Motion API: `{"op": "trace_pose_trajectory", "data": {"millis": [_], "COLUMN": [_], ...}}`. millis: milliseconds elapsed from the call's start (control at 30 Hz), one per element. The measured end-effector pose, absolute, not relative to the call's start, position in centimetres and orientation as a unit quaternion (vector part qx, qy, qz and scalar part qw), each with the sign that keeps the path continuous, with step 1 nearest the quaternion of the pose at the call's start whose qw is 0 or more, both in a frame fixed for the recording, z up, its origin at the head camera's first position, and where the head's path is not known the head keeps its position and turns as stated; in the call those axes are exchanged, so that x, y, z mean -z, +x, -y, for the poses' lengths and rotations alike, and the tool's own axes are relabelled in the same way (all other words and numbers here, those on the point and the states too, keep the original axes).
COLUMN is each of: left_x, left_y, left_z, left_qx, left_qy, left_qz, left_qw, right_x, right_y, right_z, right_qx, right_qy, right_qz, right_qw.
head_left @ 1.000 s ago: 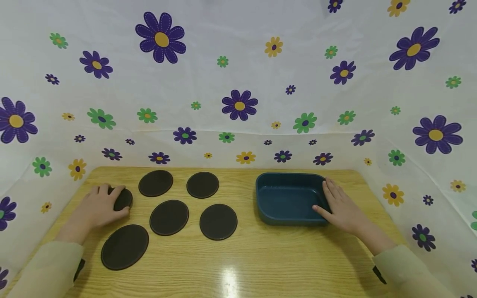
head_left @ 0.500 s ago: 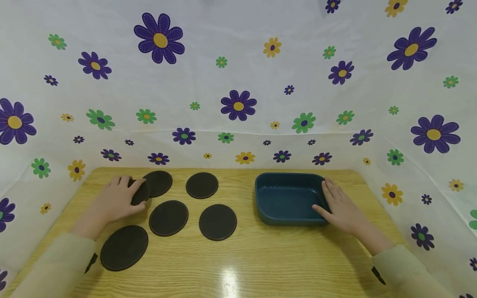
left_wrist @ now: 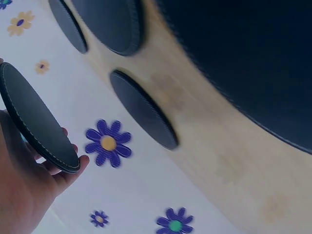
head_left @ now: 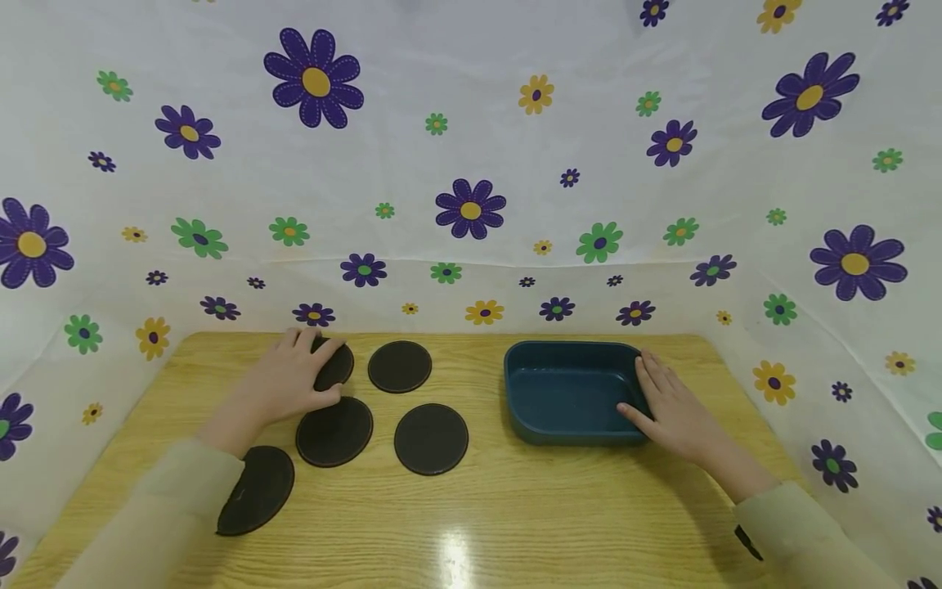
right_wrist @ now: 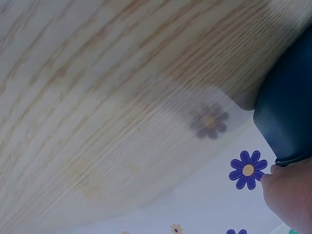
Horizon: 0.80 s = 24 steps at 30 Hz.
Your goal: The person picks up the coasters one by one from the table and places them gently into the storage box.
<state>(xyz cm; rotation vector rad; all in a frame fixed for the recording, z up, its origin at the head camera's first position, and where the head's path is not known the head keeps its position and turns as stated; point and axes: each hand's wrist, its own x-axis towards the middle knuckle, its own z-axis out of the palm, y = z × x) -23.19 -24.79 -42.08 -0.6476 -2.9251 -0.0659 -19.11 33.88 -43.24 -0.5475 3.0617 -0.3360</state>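
My left hand (head_left: pixel 283 380) pinches a round black coaster (head_left: pixel 335 365) by its edge, above the table's back left part. In the left wrist view this coaster (left_wrist: pixel 41 119) is tilted, with pale stitching round its rim, and stands apart from the others. Another coaster (left_wrist: pixel 145 111) lies on the table there; in the head view the left hand and held coaster hide it. My right hand (head_left: pixel 677 413) rests on the right side of a dark blue rectangular tub (head_left: pixel 567 433), fingers straight along the rim and thumb over the front corner.
More black coasters lie flat on the wooden table (head_left: pixel 515 515): one at the back (head_left: pixel 400 366), a middle one (head_left: pixel 334 432), one to its right (head_left: pixel 431 439), and one at front left (head_left: pixel 257 491), partly under the left sleeve. Flower-printed cloth (head_left: pixel 412 164) surrounds the table.
My left hand has moved right with the held coaster, from the table's left edge to over the back left coaster. The right hand and the tub have kept their place.
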Motion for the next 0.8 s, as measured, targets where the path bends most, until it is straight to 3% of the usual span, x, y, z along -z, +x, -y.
{"op": "trace_pose_trajectory", "data": {"millis": [800], "left_x": [39.3], "left_y": [-25.7], "left_z": [12.5], "left_qx": [0.021], "left_qy": [-0.322], "left_qz": [0.943], "left_qw": [0.080], "right_x": [43.6], "right_y": [-19.4], "right_z": [-34.1], "right_qx": [0.101], "right_qy": [-0.175], "right_qz": [-0.979], "right_qw": [0.009]}}
